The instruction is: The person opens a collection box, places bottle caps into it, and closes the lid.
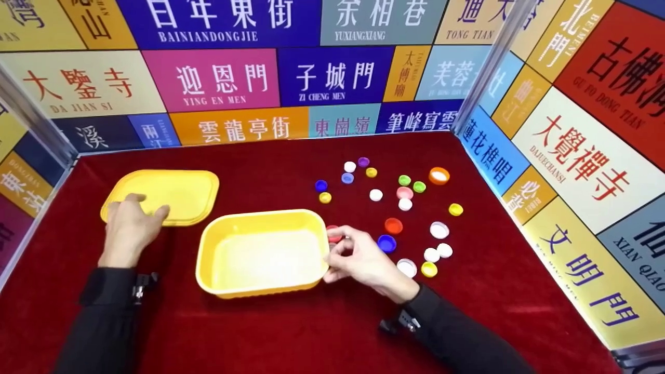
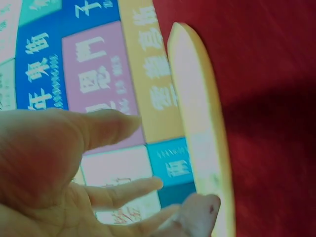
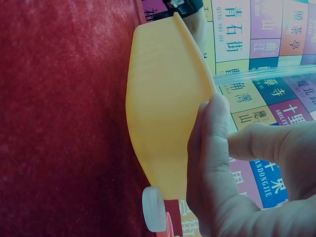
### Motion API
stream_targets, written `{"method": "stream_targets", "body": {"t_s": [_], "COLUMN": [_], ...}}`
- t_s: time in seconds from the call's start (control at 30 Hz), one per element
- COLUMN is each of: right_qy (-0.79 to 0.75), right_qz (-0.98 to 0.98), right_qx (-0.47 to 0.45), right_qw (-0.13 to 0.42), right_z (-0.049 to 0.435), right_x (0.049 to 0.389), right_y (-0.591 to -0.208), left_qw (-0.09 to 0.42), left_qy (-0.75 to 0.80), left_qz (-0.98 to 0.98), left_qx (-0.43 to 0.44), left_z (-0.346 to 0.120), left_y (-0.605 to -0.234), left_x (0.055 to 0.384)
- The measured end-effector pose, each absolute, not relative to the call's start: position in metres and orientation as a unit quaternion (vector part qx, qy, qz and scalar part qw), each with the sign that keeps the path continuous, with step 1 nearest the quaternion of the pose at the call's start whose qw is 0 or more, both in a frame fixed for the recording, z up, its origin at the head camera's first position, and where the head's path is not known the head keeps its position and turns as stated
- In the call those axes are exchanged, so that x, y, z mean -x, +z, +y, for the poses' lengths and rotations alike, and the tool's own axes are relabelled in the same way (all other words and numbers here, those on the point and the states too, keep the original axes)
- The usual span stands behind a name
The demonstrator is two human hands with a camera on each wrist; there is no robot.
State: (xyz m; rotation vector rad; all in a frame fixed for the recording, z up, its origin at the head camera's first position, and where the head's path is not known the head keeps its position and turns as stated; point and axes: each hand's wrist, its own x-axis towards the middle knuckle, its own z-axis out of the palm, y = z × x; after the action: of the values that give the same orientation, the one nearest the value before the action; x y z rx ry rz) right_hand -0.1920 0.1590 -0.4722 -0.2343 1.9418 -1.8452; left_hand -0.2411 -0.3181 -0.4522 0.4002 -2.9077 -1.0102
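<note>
We see one yellow tub (image 1: 262, 254) in the middle of the red cloth (image 1: 260, 332). Its mouth faces up, so we can look right into it. One lid (image 1: 179, 189) lies flat at the tub's 10 o'clock, set apart, so it does not cover the mouth.

The left hand (image 1: 131, 228) is over the lid, thumb and fingers wide apart. We think it is there to reach the lid; we cannot tell if it touches. The right hand (image 1: 363, 259) is at the tub's 3 o'clock edge, fingers bent and close together, maybe to steady it. We cannot tell if they pinch the rim.

The caps (image 1: 386, 243) lie from 1 to 3 o'clock of the tub, mostly spread out, so we can count them: four yellow, two green, two dark blue, one light blue, one purple, one pink, one orange, two red and seven white. The right wrist view shows a white cap (image 3: 154, 209) just beside the tub, probably an eighth, half hidden from above.
</note>
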Motion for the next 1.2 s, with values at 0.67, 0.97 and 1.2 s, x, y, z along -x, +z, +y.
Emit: {"method": "stream_targets", "body": {"t_s": [0.67, 0.97, 1.2], "right_qy": [-0.676, -0.679, -0.680], "right_qz": [0.697, 0.692, 0.690], "right_qx": [0.080, 0.081, 0.081], "right_qw": [0.227, 0.232, 0.236], "right_z": [0.160, 0.162, 0.162], "right_x": [0.190, 0.191, 0.191], "right_y": [-0.471, -0.469, -0.469], "left_qw": [-0.123, -0.162, -0.177], "left_qy": [-0.382, -0.370, -0.346], "left_qz": [-0.916, -0.915, -0.922], "left_qx": [0.001, -0.005, -0.002], "left_z": [-0.241, -0.234, -0.231], "left_y": [-0.434, -0.422, -0.418], "left_x": [0.185, 0.182, 0.184]}}
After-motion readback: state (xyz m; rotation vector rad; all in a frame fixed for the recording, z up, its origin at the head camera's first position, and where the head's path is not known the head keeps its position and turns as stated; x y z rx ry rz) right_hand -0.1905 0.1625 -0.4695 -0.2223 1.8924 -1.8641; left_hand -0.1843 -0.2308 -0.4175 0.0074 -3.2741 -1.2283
